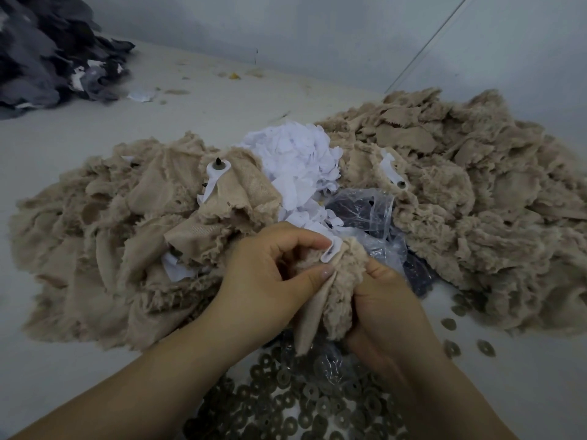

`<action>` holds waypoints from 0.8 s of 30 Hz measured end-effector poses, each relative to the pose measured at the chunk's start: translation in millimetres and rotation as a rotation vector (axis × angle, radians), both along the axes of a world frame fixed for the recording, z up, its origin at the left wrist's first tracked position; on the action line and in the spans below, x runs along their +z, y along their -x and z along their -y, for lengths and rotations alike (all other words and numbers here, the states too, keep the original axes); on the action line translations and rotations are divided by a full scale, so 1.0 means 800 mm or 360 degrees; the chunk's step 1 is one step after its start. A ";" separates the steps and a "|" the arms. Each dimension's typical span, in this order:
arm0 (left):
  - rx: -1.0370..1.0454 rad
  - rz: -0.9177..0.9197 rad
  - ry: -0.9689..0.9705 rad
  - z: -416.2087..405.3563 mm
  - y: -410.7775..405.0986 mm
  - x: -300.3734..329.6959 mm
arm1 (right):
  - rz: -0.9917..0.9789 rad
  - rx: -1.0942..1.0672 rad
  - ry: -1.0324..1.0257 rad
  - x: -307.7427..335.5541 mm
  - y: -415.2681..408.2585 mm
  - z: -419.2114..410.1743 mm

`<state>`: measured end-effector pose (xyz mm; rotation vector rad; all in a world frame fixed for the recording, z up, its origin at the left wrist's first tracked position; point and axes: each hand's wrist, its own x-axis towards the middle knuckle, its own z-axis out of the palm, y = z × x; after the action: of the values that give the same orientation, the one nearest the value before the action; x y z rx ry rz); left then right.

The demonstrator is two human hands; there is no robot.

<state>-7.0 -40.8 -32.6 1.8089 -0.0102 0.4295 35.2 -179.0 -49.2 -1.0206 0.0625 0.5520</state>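
A beige furry fabric piece (336,296) with a small white patch (332,250) at its top is held up between both hands above a heap of flat ring washers (305,398). My left hand (270,274) pinches the patch and the fabric's top edge between thumb and forefinger. My right hand (387,306) grips the fabric's right side with curled fingers. What sits under the patch is hidden.
Beige fur pieces lie in a pile at left (104,242) and a bigger pile at right (470,201). White patches (295,160) are heaped between them. A clear plastic bag (371,214) holds dark parts. Dark grey fabric (47,49) is stacked far left. Loose washers (486,348) dot the table.
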 end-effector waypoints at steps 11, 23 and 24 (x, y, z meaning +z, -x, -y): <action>0.0106 0.0031 -0.0138 0.003 -0.002 -0.005 | 0.0183 0.0150 -0.0033 0.014 0.007 0.000; 0.0135 -0.0119 0.0531 0.006 -0.003 -0.013 | -0.0010 0.0113 0.0007 0.019 0.004 0.002; 0.0129 -0.0136 0.0549 0.006 -0.003 -0.013 | -0.0029 0.0120 -0.0002 0.019 0.004 0.002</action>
<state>-4.8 -45.5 -43.1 1.4889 0.1862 0.3850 32.3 -180.4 -33.8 -1.0195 0.0401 0.6299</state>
